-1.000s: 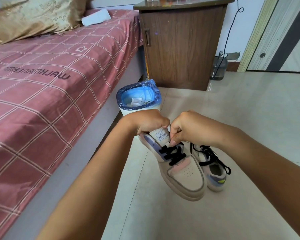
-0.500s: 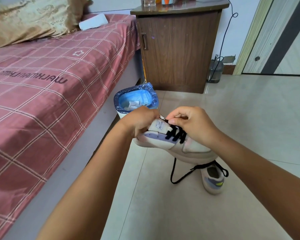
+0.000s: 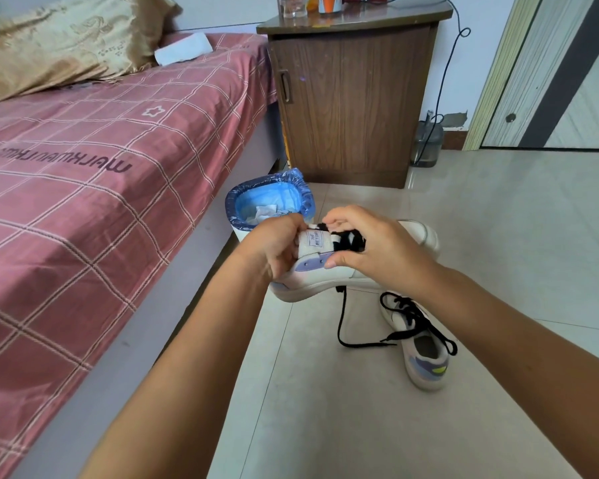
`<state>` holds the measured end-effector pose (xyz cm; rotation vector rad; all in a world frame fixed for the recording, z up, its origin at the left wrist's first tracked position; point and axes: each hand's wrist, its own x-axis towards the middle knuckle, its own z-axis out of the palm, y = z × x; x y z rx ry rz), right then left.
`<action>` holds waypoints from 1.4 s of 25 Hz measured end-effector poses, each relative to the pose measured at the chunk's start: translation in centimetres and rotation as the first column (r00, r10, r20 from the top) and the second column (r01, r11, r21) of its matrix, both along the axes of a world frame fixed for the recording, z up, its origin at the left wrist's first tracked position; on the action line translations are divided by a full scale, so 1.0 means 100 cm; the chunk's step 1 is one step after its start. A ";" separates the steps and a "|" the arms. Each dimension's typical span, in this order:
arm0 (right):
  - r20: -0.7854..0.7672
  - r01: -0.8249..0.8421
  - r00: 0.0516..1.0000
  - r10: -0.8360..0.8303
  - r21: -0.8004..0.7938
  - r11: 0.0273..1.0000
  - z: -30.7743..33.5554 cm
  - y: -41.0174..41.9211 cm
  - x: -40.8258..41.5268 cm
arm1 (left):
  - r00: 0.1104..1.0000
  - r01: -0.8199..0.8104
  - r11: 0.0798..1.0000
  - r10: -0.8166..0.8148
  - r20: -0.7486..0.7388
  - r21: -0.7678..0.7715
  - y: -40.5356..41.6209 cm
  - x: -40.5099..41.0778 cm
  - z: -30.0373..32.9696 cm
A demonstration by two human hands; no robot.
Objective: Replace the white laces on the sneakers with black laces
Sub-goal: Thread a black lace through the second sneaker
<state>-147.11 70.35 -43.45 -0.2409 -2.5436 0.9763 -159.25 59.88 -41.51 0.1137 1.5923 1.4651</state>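
Both sneakers already carry black laces; no white lace shows. The cream leather sneaker with lilac trim (image 3: 325,274) is held in the air, centre frame. The left hand (image 3: 277,247) has its grip closed round the heel and tongue, while the right hand (image 3: 367,243) pinches the black lace (image 3: 349,240) at the top eyelets. One loose end dangles toward 6 o'clock. The second sneaker (image 3: 425,354) sits on the floor at 4 o'clock, laced but apparently untied. Likely left: finishing and tying.
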 end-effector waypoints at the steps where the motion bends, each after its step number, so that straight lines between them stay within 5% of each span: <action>1: -0.033 -0.023 0.999 0.023 0.008 1.000 -0.002 0.001 -0.001 | 1.000 -0.004 1.000 0.004 0.008 0.002 -0.001 0.000 0.001; 5: -0.174 -0.054 0.982 0.072 0.105 0.993 -0.016 0.007 -0.004 | 0.999 -0.015 1.000 0.015 0.045 0.011 -0.003 0.002 0.001; 9: -0.072 -0.059 0.995 0.063 0.047 0.997 -0.016 0.010 -0.008 | 1.000 -0.003 1.000 0.004 0.031 -0.014 -0.004 0.001 0.000; 16: -0.053 -0.081 0.994 0.097 0.250 0.965 -0.019 -0.001 -0.009 | 0.999 -0.033 0.999 0.033 -0.006 -0.027 -0.011 0.000 -0.001; 28: 0.011 -0.131 0.991 0.133 0.264 0.956 -0.027 0.001 -0.018 | 0.993 -0.088 0.995 0.084 -0.077 -0.049 -0.016 -0.004 -0.010; 32: -0.125 -0.051 0.983 0.132 0.503 0.863 -0.025 0.002 -0.024 | 0.976 -0.174 0.985 0.174 -0.128 0.008 -0.010 -0.002 -0.005; 35: -0.376 0.214 0.919 0.115 0.724 0.655 -0.024 0.010 -0.032 | 0.966 -0.253 0.961 0.258 -0.035 0.109 -0.002 -0.005 -0.004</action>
